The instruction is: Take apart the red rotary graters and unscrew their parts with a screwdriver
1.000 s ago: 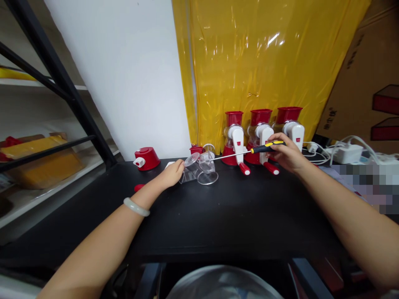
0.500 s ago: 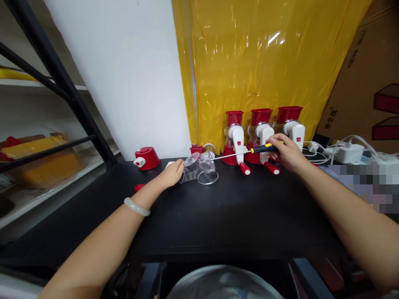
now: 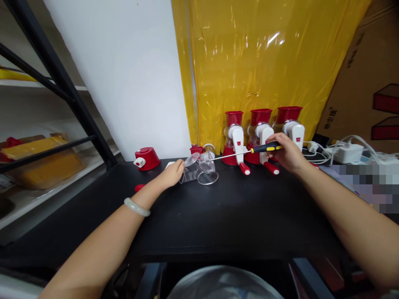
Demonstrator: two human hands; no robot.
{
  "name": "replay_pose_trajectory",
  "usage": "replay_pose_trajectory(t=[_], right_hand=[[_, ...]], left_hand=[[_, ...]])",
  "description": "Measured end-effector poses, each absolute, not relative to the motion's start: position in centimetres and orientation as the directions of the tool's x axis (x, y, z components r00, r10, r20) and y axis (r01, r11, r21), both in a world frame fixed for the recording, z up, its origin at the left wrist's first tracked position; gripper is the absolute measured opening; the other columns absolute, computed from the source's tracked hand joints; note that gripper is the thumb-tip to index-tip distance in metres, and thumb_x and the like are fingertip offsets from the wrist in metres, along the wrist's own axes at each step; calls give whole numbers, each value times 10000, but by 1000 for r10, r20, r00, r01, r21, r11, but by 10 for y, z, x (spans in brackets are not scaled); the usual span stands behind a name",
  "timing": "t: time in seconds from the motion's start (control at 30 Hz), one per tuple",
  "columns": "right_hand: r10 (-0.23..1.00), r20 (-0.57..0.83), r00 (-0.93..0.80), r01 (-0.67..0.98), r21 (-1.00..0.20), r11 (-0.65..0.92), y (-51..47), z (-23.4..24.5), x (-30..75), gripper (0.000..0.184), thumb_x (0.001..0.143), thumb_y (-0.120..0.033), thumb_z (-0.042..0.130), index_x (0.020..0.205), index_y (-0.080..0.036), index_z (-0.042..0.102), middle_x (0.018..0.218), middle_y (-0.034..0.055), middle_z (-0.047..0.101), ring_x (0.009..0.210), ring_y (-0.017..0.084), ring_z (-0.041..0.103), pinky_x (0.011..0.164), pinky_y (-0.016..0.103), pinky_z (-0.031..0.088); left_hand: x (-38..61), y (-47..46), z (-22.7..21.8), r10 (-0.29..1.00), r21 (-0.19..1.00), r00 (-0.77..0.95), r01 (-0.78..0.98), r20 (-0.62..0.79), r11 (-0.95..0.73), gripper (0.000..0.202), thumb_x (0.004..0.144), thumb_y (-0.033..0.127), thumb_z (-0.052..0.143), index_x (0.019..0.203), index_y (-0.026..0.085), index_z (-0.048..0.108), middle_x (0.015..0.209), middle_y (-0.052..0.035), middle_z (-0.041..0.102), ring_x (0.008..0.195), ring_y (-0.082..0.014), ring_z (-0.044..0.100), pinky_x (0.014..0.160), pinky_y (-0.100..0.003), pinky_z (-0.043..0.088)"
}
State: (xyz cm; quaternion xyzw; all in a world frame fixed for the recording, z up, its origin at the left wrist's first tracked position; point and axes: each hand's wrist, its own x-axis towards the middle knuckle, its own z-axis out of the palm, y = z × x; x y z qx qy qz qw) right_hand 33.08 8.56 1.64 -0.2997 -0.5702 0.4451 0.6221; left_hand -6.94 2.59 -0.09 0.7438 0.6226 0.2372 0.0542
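My left hand [image 3: 174,172] is closed on the left edge of a clear plastic grater body [image 3: 205,168], which lies tilted on the black table. In my right hand [image 3: 285,153] is a screwdriver [image 3: 264,147] with a black and yellow handle, held level and pointing left. The tip of its long metal shaft reaches the clear plastic; whether it sits on a screw is too small to tell. Behind the clear body are a small red part [image 3: 196,149] and a metal grater drum [image 3: 209,148]. A red base with a white knob [image 3: 148,159] stands to the left.
Assembled red and white rotary graters [image 3: 237,137] stand in a row at the back right. White cables and a power strip [image 3: 349,151] lie farther right. A red handle [image 3: 139,187] shows beside my left forearm. A black metal rack [image 3: 90,141] rises at left.
The fingers of my right hand have shifted slightly around the screwdriver handle. My left hand and the clear body stay in place.
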Motion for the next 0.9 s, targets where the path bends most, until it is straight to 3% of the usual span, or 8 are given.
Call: replay_pose_trajectory(t=[0.1, 0.17, 0.37, 0.63, 0.9], right_hand=[[880, 469, -72, -109, -881, 460, 89, 13, 332, 319, 824, -563, 563, 806, -245, 566, 421, -66, 389, 343, 107, 366, 378, 268, 382], [879, 472, -73, -53, -882, 469, 90, 12, 332, 299, 819, -552, 593, 817, -254, 565, 389, -84, 333, 327, 101, 328, 386, 267, 381], [902, 431, -20, -118, -897, 426, 86, 16, 328, 292, 710, -444, 724, 798, -249, 526, 540, -62, 477, 396, 83, 395, 414, 256, 395], [914, 400, -66, -163, -908, 386, 85, 17, 330, 251, 660, -297, 685, 849, -265, 523, 654, -33, 565, 466, 119, 496, 457, 294, 457], [906, 419, -51, -137, -902, 410, 90, 15, 331, 237, 781, -472, 618, 779, -248, 538, 556, -21, 528, 417, 128, 476, 404, 272, 395]], left_hand=[[-70, 26, -1, 953, 381, 115, 898, 280, -220, 338, 938, 404, 246, 855, 209, 510, 840, -80, 678, 813, -222, 649, 761, -333, 473], [-70, 26, -1, 952, 378, 116, 899, 282, -222, 341, 937, 408, 248, 863, 207, 514, 842, -84, 680, 807, -225, 650, 756, -335, 473], [-70, 25, -1, 951, 385, 117, 895, 285, -225, 348, 936, 411, 245, 881, 204, 519, 851, -92, 682, 807, -229, 651, 751, -337, 474], [-68, 23, 1, 952, 375, 107, 902, 288, -215, 345, 930, 405, 248, 880, 205, 526, 836, -81, 686, 808, -225, 655, 758, -337, 481], [-69, 24, 0, 953, 394, 109, 893, 281, -218, 353, 929, 420, 248, 894, 202, 524, 854, -89, 683, 820, -233, 656, 771, -347, 480]])
